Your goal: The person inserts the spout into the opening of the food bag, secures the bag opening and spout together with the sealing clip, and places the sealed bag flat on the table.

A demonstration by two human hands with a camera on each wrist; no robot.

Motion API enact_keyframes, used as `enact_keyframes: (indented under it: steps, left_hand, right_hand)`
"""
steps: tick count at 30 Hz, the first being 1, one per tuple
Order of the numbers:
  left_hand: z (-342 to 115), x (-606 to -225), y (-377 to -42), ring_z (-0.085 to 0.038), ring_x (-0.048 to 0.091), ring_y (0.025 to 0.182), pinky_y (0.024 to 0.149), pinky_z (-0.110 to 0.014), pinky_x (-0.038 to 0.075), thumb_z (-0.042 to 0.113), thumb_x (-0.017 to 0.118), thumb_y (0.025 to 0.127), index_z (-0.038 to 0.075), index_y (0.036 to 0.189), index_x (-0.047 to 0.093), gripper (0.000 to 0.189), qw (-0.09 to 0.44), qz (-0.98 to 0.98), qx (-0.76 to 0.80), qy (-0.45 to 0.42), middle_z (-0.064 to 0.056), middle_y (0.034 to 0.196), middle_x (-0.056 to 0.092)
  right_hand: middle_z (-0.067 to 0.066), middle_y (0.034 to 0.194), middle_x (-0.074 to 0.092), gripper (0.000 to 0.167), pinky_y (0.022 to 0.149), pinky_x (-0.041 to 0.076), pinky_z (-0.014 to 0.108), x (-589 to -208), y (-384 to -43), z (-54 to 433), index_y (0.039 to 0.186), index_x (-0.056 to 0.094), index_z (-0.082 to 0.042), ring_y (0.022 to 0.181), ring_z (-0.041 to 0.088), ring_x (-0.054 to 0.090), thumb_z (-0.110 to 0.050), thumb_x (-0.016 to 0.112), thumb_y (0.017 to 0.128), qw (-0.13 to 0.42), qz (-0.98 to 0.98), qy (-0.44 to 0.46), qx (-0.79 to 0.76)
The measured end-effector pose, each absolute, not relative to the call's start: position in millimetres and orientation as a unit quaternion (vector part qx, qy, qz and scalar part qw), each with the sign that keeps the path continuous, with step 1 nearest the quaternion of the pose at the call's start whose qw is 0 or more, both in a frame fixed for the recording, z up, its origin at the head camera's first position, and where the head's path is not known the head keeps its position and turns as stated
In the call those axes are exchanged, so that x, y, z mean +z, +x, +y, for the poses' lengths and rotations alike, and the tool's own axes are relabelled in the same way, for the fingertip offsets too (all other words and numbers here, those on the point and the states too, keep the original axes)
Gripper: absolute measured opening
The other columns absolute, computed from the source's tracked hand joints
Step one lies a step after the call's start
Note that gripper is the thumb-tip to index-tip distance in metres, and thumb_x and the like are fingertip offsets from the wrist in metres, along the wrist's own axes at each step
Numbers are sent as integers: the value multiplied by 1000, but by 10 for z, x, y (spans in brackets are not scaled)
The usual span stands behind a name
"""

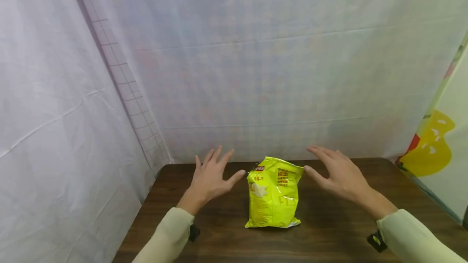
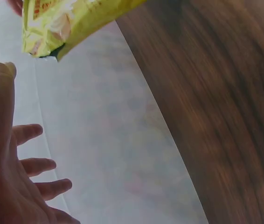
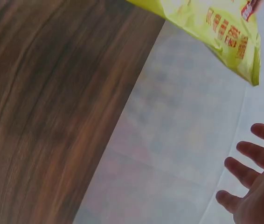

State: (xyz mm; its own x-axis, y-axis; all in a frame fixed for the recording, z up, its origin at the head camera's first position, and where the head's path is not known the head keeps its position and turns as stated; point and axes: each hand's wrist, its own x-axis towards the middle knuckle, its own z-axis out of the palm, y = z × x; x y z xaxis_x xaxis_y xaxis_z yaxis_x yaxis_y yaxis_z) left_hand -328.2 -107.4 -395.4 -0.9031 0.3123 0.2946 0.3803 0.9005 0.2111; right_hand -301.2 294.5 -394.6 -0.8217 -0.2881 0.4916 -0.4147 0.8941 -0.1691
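Beyond both your hands a pale hanging cloth point(image 1: 263, 72) fills the background. Below and around them lies the dark wood table point(image 1: 336, 226), reaching past your fingertips almost to that cloth. On it, midway between your hands, stands the yellow bag point(image 1: 273, 202), roughly upright and plump; its wrapper hides the contents, and you cannot tell whether its top is sealed. Your left hand point(image 1: 212, 175) is just beside the bag's upper left corner, fingers spread apart, thumb pointing at it. Your right hand point(image 1: 341, 173) mirrors this at the upper right corner, fingers extended, thumb apart from them; both hands hold nothing. Smallest, the red-brown lettering point(image 1: 283, 177) sits on the bag's front, nearer your right thumb.
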Motion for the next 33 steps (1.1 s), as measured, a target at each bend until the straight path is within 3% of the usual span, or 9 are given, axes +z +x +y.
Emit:
enact_keyframes:
  steps: [6, 18, 24, 33]
  left_hand:
    - [-1052, -3970, -3166, -40, 27, 166, 129, -78, 14, 90, 35, 98, 37, 171, 32, 90, 135, -961, -135, -200, -8, 182, 22]
    - [-1023, -3988, -2979, -36, 41, 160, 131, -61, 33, 83, 39, 102, 36, 170, 33, 84, 157, -949, -138, -236, -9, 178, 33]
    - [-1000, -4032, -2900, -31, 49, 154, 124, -59, 43, 79, 46, 103, 35, 168, 38, 79, 192, -936, -148, -254, -5, 173, 44]
    - [-993, -4082, -2771, -27, 53, 151, 120, -56, 49, 79, 42, 104, 34, 165, 45, 75, 227, -923, -142, -276, 0, 170, 48]
  right_hand:
    - [17, 161, 55, 66, 96, 54, 72, -3972, -2904, 2886, 163, 49, -24, 137, 47, 60, -55, 63, 106, 242, -942, 187, 142]
    - [12, 153, 63, 56, 86, 61, 65, -4049, -2750, 2819, 156, 57, -25, 131, 39, 65, -39, 73, 103, 301, -915, 219, 154]
    - [6, 149, 65, 54, 76, 63, 56, -4062, -2680, 2797, 152, 60, -26, 126, 34, 69, -34, 76, 101, 313, -908, 227, 159]
    - [1, 140, 68, 50, 67, 60, 46, -4109, -2612, 2787, 147, 64, -24, 112, 28, 73, -33, 77, 100, 316, -906, 231, 162]
